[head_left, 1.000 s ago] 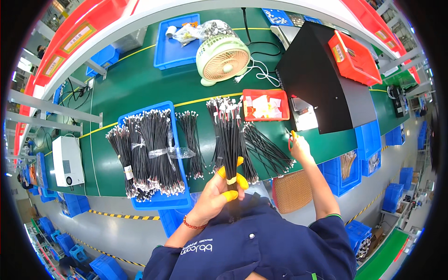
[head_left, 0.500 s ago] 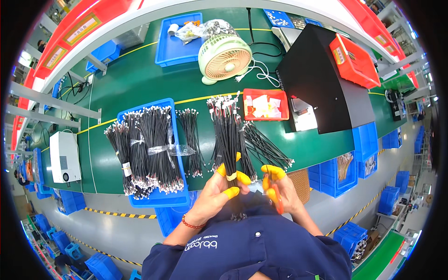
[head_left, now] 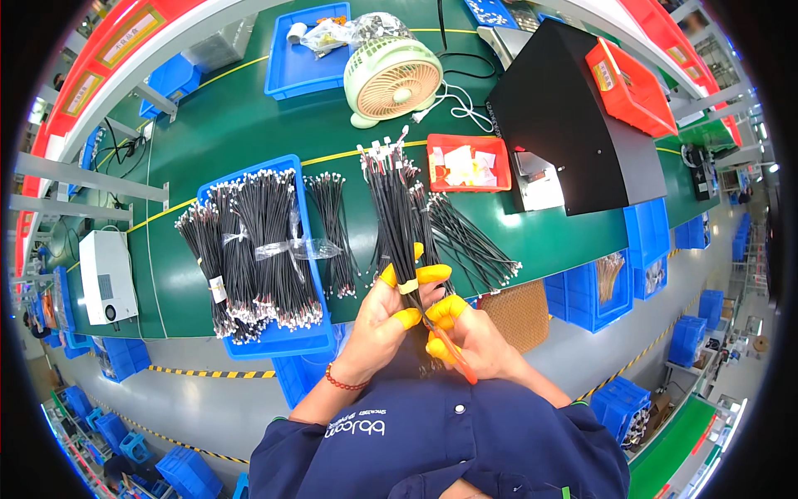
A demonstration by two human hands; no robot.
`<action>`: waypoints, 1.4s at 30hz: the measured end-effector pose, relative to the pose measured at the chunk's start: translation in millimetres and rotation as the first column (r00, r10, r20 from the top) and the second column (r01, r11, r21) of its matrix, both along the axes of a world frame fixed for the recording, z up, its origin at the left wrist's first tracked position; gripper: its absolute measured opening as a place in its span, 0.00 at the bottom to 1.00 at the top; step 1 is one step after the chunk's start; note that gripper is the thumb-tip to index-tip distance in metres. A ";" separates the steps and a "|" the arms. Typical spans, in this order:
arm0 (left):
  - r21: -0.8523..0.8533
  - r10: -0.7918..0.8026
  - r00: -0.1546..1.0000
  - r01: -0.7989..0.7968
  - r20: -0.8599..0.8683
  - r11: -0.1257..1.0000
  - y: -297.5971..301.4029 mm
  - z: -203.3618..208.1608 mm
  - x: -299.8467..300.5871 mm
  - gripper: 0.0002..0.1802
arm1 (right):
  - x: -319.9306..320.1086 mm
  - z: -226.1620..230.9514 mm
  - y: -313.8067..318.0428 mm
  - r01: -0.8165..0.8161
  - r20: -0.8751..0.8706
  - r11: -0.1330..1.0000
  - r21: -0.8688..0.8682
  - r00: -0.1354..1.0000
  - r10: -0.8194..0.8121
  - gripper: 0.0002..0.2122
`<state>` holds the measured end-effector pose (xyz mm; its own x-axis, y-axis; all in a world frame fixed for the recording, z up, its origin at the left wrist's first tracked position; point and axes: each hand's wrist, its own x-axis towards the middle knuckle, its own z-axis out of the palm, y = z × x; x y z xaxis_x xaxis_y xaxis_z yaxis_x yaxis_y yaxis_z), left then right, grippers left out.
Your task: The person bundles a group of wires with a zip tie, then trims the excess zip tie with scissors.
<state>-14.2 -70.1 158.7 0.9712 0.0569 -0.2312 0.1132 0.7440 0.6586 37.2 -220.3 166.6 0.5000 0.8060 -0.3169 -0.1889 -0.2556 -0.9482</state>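
Observation:
My left hand (head_left: pixel 374 328), in yellow finger cots, is closed around a bundle of black cables (head_left: pixel 392 212) with white connectors at the far end. A pale yellow band (head_left: pixel 408 287) wraps the bundle between my fingers. My right hand (head_left: pixel 480 339), also in yellow finger cots, grips an orange-handled tool (head_left: pixel 455 358) close to the bundle just below the band. Its tip is too small to make out, and my fingers hide part of it. Loose black cables (head_left: pixel 474 241) lie on the table behind my hands, with a smaller group (head_left: pixel 331 233) to the left.
A blue tray (head_left: pixel 274 345) at left holds thick cable bundles (head_left: pixel 274 241). Behind stand a green fan (head_left: pixel 391 87), a red bin (head_left: pixel 499 183) of small packets and a large black box (head_left: pixel 573 125). Blue crates (head_left: pixel 586 312) sit by the table's right front edge.
My right hand has moved left with the orange-handled tool, from beside the bundle to right against it below the band. My left hand still holds the bundle.

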 end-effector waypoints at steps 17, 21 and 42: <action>-0.062 -0.007 1.000 0.008 0.005 0.998 -2.3 -3.0 -5.6 0.34 | -10.9 -6.6 10.1 0.160 -0.110 0.983 0.085 0.983 -0.150 0.13; -0.288 -0.027 0.982 0.081 0.189 0.954 7.6 -13.4 -1.1 0.30 | -6.7 -5.1 6.6 0.031 0.098 0.999 -0.016 0.995 -0.029 0.15; -0.260 0.166 0.985 -0.171 -0.041 0.950 11.4 1.8 22.5 0.14 | -17.0 -22.4 9.4 0.055 0.079 0.995 0.082 0.995 -0.061 0.17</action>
<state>8.3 -58.6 160.5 0.9482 0.1549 -0.2774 -0.0189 0.8991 0.4372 20.2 -211.0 144.3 0.5679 0.7959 -0.2097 -0.1231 -0.1698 -0.9778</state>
